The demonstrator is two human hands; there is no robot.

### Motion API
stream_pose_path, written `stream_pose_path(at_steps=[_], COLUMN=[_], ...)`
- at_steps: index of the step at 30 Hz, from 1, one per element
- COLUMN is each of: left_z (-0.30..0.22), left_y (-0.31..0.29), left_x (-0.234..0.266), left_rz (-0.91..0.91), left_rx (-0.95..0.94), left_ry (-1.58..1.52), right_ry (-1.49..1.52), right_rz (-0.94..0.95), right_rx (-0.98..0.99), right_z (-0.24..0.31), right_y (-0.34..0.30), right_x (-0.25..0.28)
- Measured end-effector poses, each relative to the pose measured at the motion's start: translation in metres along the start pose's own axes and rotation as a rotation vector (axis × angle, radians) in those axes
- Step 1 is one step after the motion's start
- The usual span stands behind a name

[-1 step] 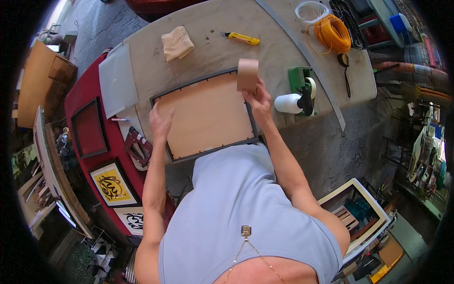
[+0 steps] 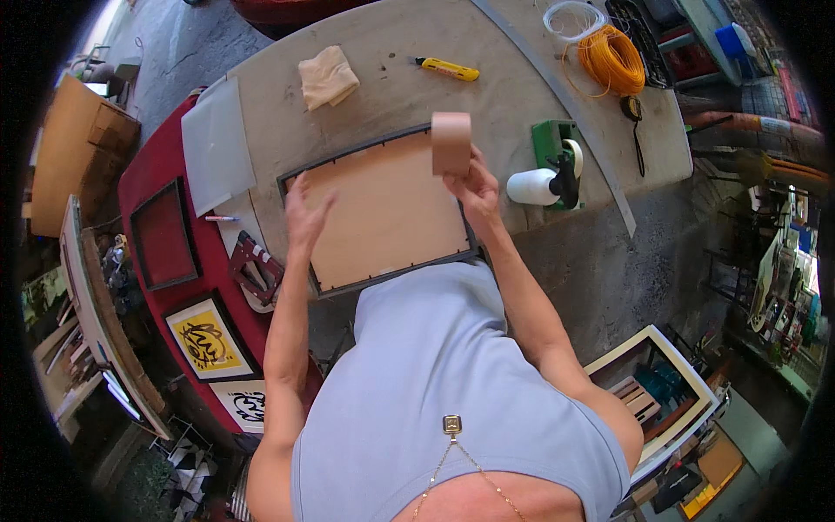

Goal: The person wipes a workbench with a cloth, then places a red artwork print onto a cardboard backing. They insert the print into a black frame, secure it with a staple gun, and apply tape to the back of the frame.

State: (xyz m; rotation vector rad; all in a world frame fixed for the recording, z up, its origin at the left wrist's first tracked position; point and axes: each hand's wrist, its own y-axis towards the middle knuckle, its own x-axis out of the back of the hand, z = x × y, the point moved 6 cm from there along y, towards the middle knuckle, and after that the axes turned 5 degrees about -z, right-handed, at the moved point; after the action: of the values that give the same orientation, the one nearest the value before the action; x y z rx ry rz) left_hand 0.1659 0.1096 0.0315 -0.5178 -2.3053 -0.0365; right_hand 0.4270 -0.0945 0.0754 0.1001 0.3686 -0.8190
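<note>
A dark picture frame [image 2: 396, 277] lies back side up at the table's near edge, in front of my body. Its tan backing board [image 2: 391, 209] faces me, with small dark tabs along the inner edges. My right hand [image 2: 475, 187] grips a wide roll of brown tape [image 2: 451, 143] over the frame's far right corner. Over the left side of the frame is my left hand [image 2: 307, 211], thumb and fingers apart, holding nothing. Whether it touches the board or frame, I cannot tell.
On the table are a folded cloth [image 2: 328, 76], a yellow utility knife [image 2: 447, 69], a white bottle [image 2: 530, 187], a green tape dispenser [image 2: 548, 139], a long metal ruler [image 2: 565, 100] and orange cord [image 2: 611, 61]. A dark red staple gun [image 2: 256, 268] lies left.
My left hand has shifted slightly right, its thumb and fingers spreading further. My right hand has moved a little left and nearer with the tape roll.
</note>
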Motion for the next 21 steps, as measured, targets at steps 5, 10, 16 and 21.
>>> stream_pose_path(at_steps=[5,10,16,21], left_z=[-0.164,-0.195,-0.198,-0.208], left_y=[-0.039,-0.068,-0.102,-0.114], left_x=[-0.012,0.022,0.055,0.085], left_rz=[0.751,0.492,0.248,0.340], left_rx=[0.048,-0.672,-1.027,-0.920], left_ry=[-0.799,-0.748,-0.620,-0.774], right_ry=[-0.278,-0.371,-0.046,-0.160], right_rz=[0.327,0.287,0.158,0.220], right_rx=[0.325,0.230,-0.129,-0.001], right_z=[0.049,0.073,0.086,0.105], right_y=[-0.049,-0.091,-0.137,-0.153], right_x=[-0.055,-0.080,-0.104,-0.097])
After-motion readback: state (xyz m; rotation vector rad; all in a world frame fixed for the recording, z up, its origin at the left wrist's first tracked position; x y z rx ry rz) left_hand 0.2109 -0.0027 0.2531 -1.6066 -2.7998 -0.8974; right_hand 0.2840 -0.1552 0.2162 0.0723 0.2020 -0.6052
